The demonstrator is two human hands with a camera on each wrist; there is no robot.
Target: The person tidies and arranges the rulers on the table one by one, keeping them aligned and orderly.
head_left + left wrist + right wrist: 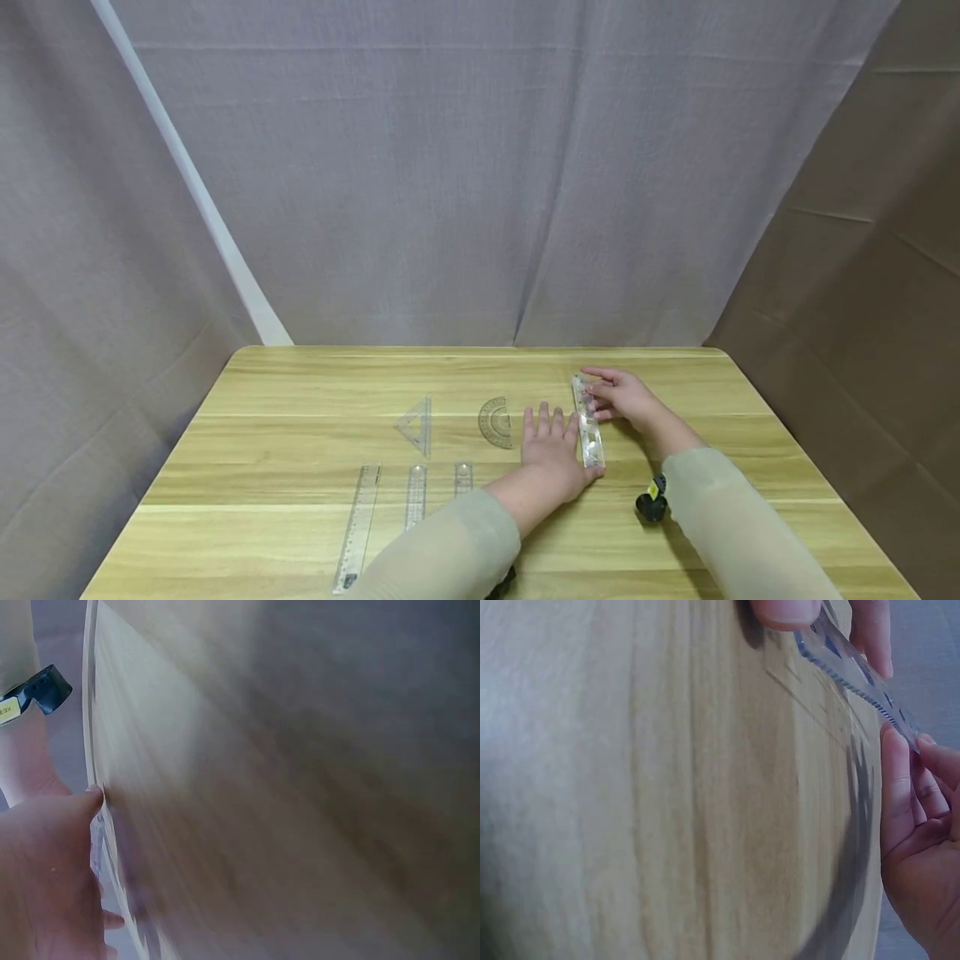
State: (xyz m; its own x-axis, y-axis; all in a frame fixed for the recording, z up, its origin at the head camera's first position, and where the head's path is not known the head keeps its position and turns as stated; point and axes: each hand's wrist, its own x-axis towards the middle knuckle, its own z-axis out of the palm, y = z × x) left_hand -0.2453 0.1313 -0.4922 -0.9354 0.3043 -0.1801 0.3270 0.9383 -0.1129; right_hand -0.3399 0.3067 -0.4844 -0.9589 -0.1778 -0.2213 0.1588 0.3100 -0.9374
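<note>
You had a clear ruler (588, 423) between your two hands, right of centre over a pale wood-grain table (262, 483), its length running away from you; the right wrist view showed it raised off the surface. Your right hand (628, 402) pinched its far part between thumb and fingers, with one finger stretched past the end. Your left hand (553, 457) was spread wide, fingers fairly straight, the index at the ruler's left edge and the thumb at its near end; you could not tell how firmly it gripped.

To the left lay a see-through protractor (491, 423), then a see-through set square (426, 427). Nearer you, from left to right, were a wide ruler (358, 529), a narrow ruler (416, 496) and a third ruler (463, 475), partly hidden by your left arm. A black device (651, 505) sat at your right wrist. Grey curtains (480, 183) hung behind.
</note>
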